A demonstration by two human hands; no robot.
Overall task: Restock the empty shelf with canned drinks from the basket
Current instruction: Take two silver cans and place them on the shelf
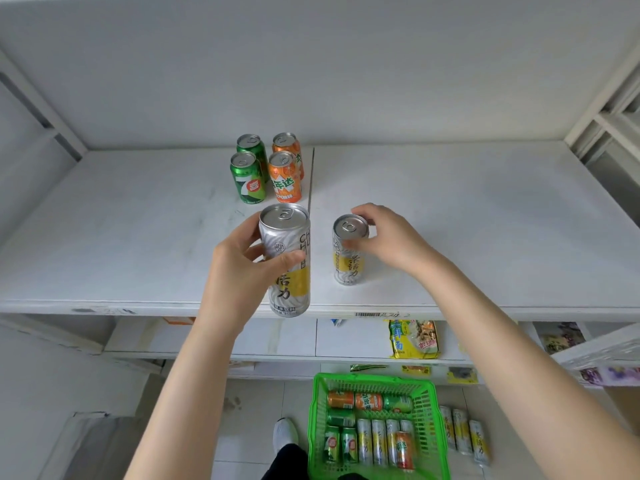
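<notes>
A wide white shelf (138,237). Below the shelf, a green basket (434,407) holds more cans. At the shelf's front edge, the left hand (239,271) wraps the middle of a tall silver-and-yellow can (289,289). Further onto the shelf, the right hand (384,233) pinches the top rim of a second tall can (348,265), which stands upright. The cans seem rigid, smooth, probably full and heavy; a mid-body wrap looks safest.

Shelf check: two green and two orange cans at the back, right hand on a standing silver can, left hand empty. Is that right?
Not quite: the left hand grips a second silver can, as the head view shows. The rest stands: two green cans and two orange cans at the back of the shelf, right hand gripping the standing silver can.
</notes>
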